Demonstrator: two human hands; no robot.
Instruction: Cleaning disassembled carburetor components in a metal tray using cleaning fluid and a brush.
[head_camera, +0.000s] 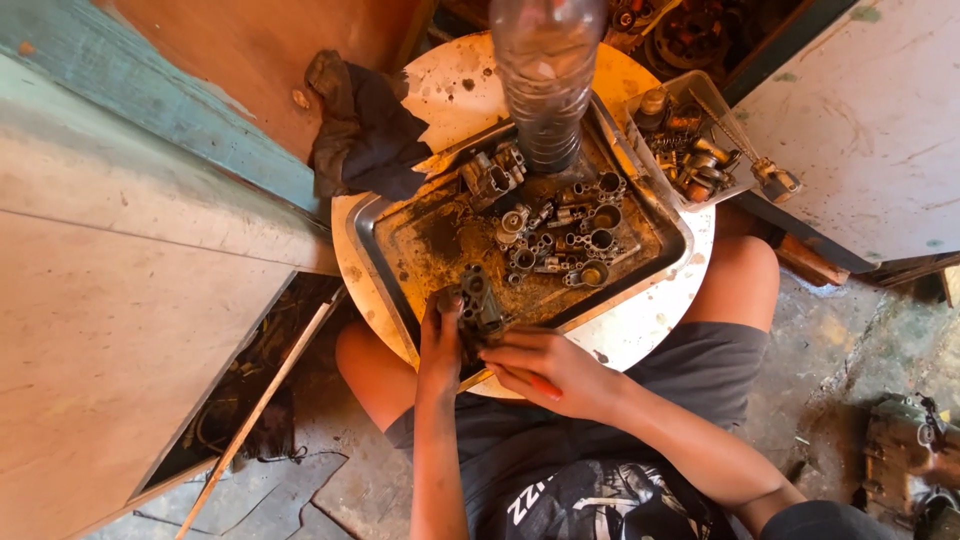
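Nearest the camera is the person's own lap, dark shorts and a black printed shirt, with both bare forearms reaching up from it to the round white table set between the knees.

On that table the largest thing is a shallow metal tray, stained with brown oily grime, which covers most of the top. At the tray's far edge stands a clear ribbed plastic bottle. A dark rag is draped over the table's far left edge, and a small clear tub of springs and fittings sits at the far right edge. In the middle of the tray lies a cluster of small metal parts, cups, rings and jets, close together.

At the tray's near edge, the left hand has its fingers curled round the carburettor body, holding it upright with its base on the tray. The right hand lies just beside it, fingers pressed together around a red-handled tool; the tool's tip is hidden behind the fingers, so I cannot tell whether it touches the body.

To do this step well, I judge the left grip should keep the body pinned against the tray floor so it cannot twist, and the tool should go in square and seated, since grime makes slips likely. Working over the tray also catches any small piece that drops.
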